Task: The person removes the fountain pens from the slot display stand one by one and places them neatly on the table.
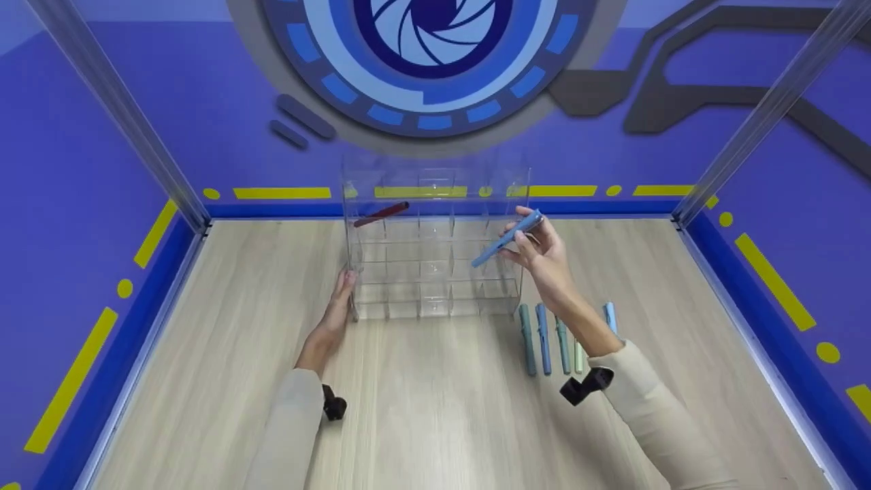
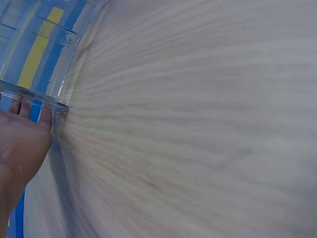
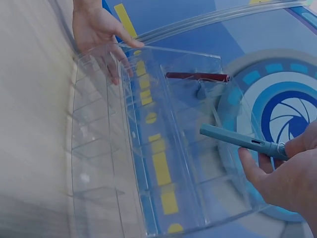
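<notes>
A clear acrylic rack [image 1: 435,280] with tiered compartments stands upright on the table. One dark red pen [image 1: 381,214] lies slanted in an upper-left compartment; the right wrist view also shows this red pen [image 3: 198,76]. My left hand [image 1: 335,306] rests against the rack's left side, its fingers fairly straight along the edge in the left wrist view. Between thumb and fingers, my right hand [image 1: 544,262] pinches a capped blue pen [image 1: 503,239] in front of the rack's right side. The pen is tilted, cap end up and to the right.
To the right of the rack, several pens lie side by side: a dark green pen [image 1: 527,340], a blue pen [image 1: 543,340], a green pen [image 1: 562,346], a pale green pen [image 1: 579,357] and a light blue pen [image 1: 610,316], some partly behind my forearm. A blue wall [image 1: 170,122] rises behind.
</notes>
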The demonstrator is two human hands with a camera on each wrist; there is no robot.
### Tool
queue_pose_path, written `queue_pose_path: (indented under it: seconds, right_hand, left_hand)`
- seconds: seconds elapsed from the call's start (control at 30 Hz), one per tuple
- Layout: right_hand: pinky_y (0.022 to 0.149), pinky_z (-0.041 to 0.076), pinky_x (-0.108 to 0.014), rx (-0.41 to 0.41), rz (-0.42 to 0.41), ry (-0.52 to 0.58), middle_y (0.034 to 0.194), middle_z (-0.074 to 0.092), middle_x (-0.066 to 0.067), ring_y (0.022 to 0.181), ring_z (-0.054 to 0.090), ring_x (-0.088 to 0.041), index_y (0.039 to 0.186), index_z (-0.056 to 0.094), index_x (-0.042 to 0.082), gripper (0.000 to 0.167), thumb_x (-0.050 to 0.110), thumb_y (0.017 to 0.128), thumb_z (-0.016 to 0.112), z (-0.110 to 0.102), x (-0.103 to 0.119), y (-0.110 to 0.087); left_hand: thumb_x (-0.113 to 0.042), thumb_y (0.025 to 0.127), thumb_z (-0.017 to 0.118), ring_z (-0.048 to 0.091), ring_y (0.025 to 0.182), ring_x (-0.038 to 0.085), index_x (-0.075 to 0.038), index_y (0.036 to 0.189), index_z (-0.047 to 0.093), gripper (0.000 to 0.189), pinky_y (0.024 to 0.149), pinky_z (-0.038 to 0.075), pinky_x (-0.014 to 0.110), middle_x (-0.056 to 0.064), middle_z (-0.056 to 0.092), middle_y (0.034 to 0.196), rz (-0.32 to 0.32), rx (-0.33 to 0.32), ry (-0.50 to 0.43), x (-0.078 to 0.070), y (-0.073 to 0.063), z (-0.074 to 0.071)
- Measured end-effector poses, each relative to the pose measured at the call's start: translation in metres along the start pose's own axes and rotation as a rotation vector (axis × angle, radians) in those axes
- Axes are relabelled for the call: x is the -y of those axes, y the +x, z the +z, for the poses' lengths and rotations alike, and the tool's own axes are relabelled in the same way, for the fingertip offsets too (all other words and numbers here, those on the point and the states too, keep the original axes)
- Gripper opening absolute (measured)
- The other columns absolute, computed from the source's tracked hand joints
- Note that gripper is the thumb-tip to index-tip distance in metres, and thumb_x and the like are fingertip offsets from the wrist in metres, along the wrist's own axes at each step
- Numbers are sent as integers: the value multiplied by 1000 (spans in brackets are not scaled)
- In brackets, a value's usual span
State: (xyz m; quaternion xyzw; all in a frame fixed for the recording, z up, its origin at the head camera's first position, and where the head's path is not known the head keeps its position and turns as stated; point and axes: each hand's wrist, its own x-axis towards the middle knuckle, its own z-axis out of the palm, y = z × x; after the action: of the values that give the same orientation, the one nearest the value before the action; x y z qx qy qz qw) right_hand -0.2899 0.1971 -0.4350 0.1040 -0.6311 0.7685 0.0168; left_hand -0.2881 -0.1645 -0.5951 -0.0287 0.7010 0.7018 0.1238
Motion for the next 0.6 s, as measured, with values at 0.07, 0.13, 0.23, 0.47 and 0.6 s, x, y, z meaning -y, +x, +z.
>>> queue_pose_path:
  seconds: [0.07, 0.13, 0.23, 0.47, 0.6]
  right_hand:
    - [96, 60, -35, -5, 8, -30, 117, 64, 2, 114, 64, -14, 155, 38, 4, 48, 2, 108, 46, -7, 0, -3]
    - [96, 60, -34, -5, 17, -46, 116, 63, 3, 115, 63, -17, 157, 36, 7, 50, 3, 108, 46, -13, 0, -5]
    - [95, 60, -33, -6, 26, -73, 116, 62, 1, 116, 62, -23, 159, 34, 10, 52, 5, 109, 45, -24, -1, -8]
    - [93, 58, -25, -44, 36, -163, 120, 61, 3, 113, 63, -12, 161, 30, 8, 56, 9, 109, 49, -49, -5, -13]
    - [89, 59, -24, -83, 41, -169, 117, 65, 6, 108, 67, -10, 158, 32, 5, 55, 9, 107, 52, -59, -8, -13]
  left_hand:
    - [-70, 103, 20, -20, 159, 23, -24, 164, -15, 84, 131, -7, 50, 2, -18, 173, -4, 4, 5, 1, 0, 1]
    - [-71, 103, 21, -19, 159, 22, -24, 164, -15, 85, 131, -7, 49, 1, -18, 173, -3, 3, 4, 0, 0, 0]
    - [-70, 104, 21, -20, 159, 23, -23, 164, -15, 84, 131, -6, 50, 2, -18, 173, -5, 2, 7, 0, 0, 0]
    - [-69, 104, 22, -19, 159, 23, -23, 164, -13, 83, 131, -7, 50, 2, -17, 173, 8, 3, 8, 2, 0, 0]
    - [-67, 105, 22, -19, 160, 24, -24, 165, -12, 81, 130, -7, 52, 3, -15, 173, 22, -4, -1, 2, 0, 1]
